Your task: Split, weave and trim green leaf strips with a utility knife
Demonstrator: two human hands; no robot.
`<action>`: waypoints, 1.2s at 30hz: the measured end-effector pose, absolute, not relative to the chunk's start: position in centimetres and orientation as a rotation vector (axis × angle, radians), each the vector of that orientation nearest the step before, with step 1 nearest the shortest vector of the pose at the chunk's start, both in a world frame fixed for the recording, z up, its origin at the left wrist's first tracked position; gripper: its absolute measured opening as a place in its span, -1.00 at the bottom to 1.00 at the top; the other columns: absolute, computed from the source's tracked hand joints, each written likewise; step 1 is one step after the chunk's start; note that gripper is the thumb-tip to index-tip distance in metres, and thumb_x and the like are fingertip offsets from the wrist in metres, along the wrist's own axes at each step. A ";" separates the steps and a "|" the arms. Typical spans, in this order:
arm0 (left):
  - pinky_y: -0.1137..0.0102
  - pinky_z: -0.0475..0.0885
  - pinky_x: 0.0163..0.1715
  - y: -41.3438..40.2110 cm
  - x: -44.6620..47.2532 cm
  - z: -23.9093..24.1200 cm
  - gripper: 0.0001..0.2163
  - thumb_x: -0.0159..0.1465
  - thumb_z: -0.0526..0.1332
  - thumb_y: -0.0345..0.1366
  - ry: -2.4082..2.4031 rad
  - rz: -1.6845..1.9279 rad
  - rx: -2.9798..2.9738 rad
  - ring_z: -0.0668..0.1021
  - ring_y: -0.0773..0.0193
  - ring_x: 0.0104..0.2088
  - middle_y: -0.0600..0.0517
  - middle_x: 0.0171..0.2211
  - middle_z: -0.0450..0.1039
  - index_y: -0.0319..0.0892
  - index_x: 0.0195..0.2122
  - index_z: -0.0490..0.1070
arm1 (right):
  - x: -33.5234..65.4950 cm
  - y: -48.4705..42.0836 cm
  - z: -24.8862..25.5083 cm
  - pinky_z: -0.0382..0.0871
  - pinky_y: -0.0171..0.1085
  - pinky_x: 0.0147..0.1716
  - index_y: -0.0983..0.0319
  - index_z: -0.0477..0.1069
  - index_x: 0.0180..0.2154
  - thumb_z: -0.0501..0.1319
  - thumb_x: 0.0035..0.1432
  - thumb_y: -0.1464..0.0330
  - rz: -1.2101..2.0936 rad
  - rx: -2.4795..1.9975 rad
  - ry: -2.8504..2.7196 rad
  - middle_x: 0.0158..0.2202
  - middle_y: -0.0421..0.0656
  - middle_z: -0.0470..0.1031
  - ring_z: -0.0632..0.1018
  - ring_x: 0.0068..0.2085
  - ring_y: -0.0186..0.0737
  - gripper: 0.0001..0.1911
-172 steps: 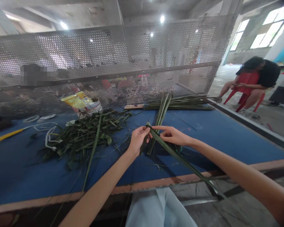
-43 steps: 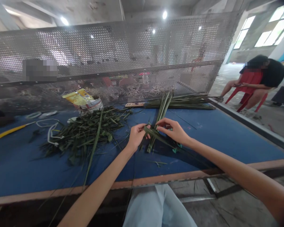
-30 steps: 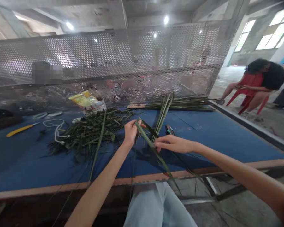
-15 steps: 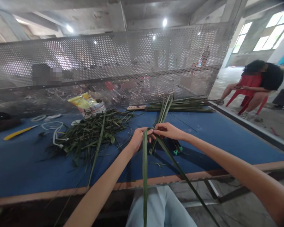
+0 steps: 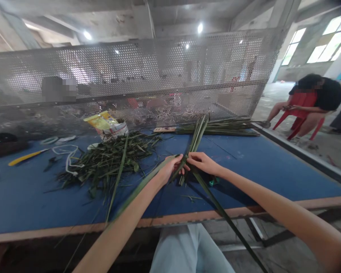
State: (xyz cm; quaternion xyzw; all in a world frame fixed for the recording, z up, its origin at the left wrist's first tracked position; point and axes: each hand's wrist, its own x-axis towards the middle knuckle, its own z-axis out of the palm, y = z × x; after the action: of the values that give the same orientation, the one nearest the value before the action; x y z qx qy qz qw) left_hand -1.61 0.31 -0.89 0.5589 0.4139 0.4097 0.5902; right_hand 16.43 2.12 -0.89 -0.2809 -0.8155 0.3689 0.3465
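Note:
My left hand [image 5: 172,167] and my right hand [image 5: 201,162] are close together above the table, both closed on long green leaf strips. One leaf strip [image 5: 142,184] runs from my left fingers back along the left forearm. Another strip [image 5: 216,203] hangs from my right fingertips over the table's front edge. Where the strips meet, my fingers hide the crossing. Behind the hands lies a small bundle of leaf strips [image 5: 199,132], its lower ends showing beneath them. A teal-green tool part [image 5: 214,182] lies on the table just below my right wrist.
A heap of leaf scraps [image 5: 110,163] covers the left of the blue table [image 5: 272,163]. Around it are a yellow-handled knife [image 5: 27,157], white cord [image 5: 69,161] and a tub [image 5: 116,131]. Longer strips [image 5: 230,127] lie before the perforated screen [image 5: 159,72]. A person [image 5: 315,98] sits right.
The strip that hung straight down from my left hand now lies back along my left forearm. My hands stay close together, with the right fingers shifted slightly right.

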 end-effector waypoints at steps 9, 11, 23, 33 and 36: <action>0.49 0.21 -0.66 0.1 -1.4 0.0 -0.56 0.16 0.14 -0.02 1.016 0.909 1.339 0.35 0.40 -0.72 -0.03 -0.75 0.36 -0.31 -0.64 0.45 | 16.4 2.1 -1.0 0.07 -0.35 -0.51 0.23 0.19 -0.50 0.00 0.24 0.08 1.087 -0.693 -2.099 -0.56 -0.30 0.14 0.19 -0.52 -0.39 -0.59; 0.49 0.20 -0.65 0.0 -1.4 -0.1 -0.56 0.16 0.15 -0.01 1.022 0.899 1.364 0.34 0.41 -0.72 -0.03 -0.74 0.36 -0.32 -0.61 0.48 | 16.5 2.2 -1.2 0.08 -0.35 -0.51 0.24 0.20 -0.49 0.00 0.24 0.08 1.087 -0.699 -2.104 -0.55 -0.29 0.15 0.20 -0.51 -0.38 -0.59; 0.52 0.18 -0.70 0.1 -1.2 -0.6 -0.72 0.07 0.24 -0.18 0.985 0.906 1.452 0.35 0.44 -0.73 -0.07 -0.63 0.47 -0.33 -0.60 0.44 | 16.7 1.1 -0.3 0.08 -0.38 -0.57 0.23 0.30 -0.37 0.07 0.22 0.11 0.805 -0.849 -1.894 -0.60 -0.30 0.19 0.22 -0.56 -0.40 -0.68; 0.55 0.22 -0.71 0.0 -1.4 -1.0 -0.79 0.07 0.11 -0.39 0.891 0.739 1.656 0.39 0.44 -0.73 -0.02 -0.63 0.45 -0.37 -0.43 0.52 | 15.2 0.2 -0.6 0.15 -0.40 -0.70 0.24 0.34 -0.26 0.21 0.09 0.12 1.309 -0.715 -1.916 -0.73 -0.35 0.30 0.27 -0.72 -0.42 -0.68; 0.56 0.21 -0.72 0.0 -1.4 -1.0 -0.77 0.11 0.13 -0.33 0.887 0.713 1.678 0.38 0.44 -0.73 -0.03 -0.63 0.45 -0.37 -0.39 0.52 | 15.1 0.2 -0.3 0.12 -0.42 -0.71 0.23 0.27 -0.45 0.20 0.09 0.09 1.296 -0.739 -1.869 -0.72 -0.35 0.27 0.27 -0.72 -0.46 -0.66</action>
State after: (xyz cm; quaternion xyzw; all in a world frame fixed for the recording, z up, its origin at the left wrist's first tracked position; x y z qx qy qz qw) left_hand -1.38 -0.02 -0.98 0.7025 0.3713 0.2985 0.5287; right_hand 15.11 0.15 -0.27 -0.2875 -0.7272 0.5041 0.3665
